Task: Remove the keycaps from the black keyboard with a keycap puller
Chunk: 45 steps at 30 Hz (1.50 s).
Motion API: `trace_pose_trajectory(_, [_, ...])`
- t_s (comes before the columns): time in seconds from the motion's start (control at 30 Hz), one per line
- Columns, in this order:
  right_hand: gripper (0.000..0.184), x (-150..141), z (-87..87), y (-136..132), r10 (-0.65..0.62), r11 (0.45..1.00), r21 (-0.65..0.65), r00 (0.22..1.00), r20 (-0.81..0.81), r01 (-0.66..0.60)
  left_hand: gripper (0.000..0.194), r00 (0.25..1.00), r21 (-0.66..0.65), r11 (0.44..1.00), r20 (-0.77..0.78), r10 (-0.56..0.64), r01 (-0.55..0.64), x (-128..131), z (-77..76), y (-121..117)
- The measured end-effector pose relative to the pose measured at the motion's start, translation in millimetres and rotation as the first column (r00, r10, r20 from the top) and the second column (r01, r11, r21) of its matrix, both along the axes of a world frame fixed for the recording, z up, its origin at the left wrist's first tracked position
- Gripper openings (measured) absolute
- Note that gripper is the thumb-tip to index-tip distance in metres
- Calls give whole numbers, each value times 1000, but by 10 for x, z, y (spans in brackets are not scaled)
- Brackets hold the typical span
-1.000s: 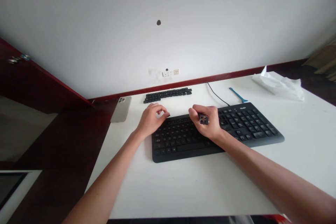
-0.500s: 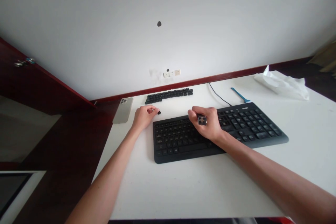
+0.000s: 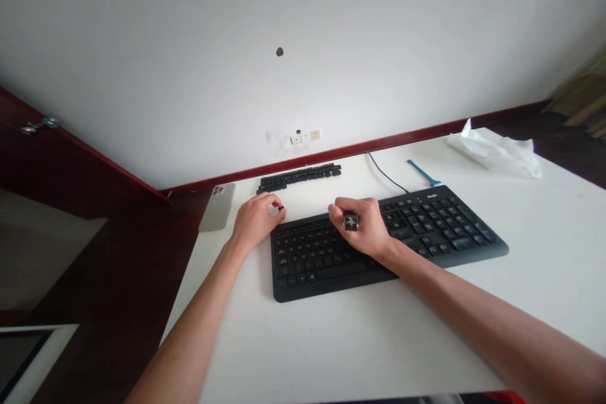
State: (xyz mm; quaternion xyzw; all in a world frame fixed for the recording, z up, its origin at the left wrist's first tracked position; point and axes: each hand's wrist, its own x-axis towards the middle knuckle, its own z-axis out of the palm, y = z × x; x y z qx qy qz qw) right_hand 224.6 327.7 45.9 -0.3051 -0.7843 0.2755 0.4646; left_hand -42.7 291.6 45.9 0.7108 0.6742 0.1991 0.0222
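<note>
The right hand (image 3: 363, 227) pinches a keycap (image 3: 351, 221) over the black keyboard (image 3: 322, 260); the left hand (image 3: 255, 222) pinches a tiny black bit (image 3: 281, 207) just beside it — small things need a tight pinch.

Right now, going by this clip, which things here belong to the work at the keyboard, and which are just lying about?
In use:
left hand, pinching a small black keycap
right hand, holding a small dark square piece
black keyboard
row of black keycaps

Lying about:
smartphone
blue plastic tool
crumpled white plastic
</note>
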Motion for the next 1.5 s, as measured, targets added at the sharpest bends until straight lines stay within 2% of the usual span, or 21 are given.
trace_pose_trajectory(0.1, [43,-6,-1,0,-1,1000,5,1000,-12,1,6,1000,-45,999,5,6,-6,-25,-10,9])
trace_pose_trajectory(0.33, [44,-26,-12,10,-9,1000,-5,1000,-12,9,10,998,-41,998,43,-54,56,-23,-50,47])
trace_pose_trajectory(0.5, [43,-21,-3,7,-1,1000,-5,1000,-5,1,11,991,72,991,-80,-108,114,52,-52,111])
trace_pose_trajectory(0.63, [42,-23,16,9,5,1000,1,1000,11,-5,12,977,105,986,-182,-106,127,64,-19,290])
trace_pose_trajectory(0.77, [41,-27,19,13,0,1000,-3,1000,13,0,12,975,138,987,-216,-51,82,77,-38,503])
trace_pose_trajectory(0.9, [39,-25,-6,14,11,1000,-6,1000,10,-10,13,980,217,975,-197,-3,46,146,-125,608])
trace_pose_trajectory(1.1, [41,-36,-16,21,9,1000,-11,999,47,-8,13,981,271,963,-180,66,-15,182,-211,637])
trace_pose_trajectory(1.5, [40,-32,-9,22,9,1000,-14,998,56,-9,15,990,275,961,-125,70,-33,63,-269,650])
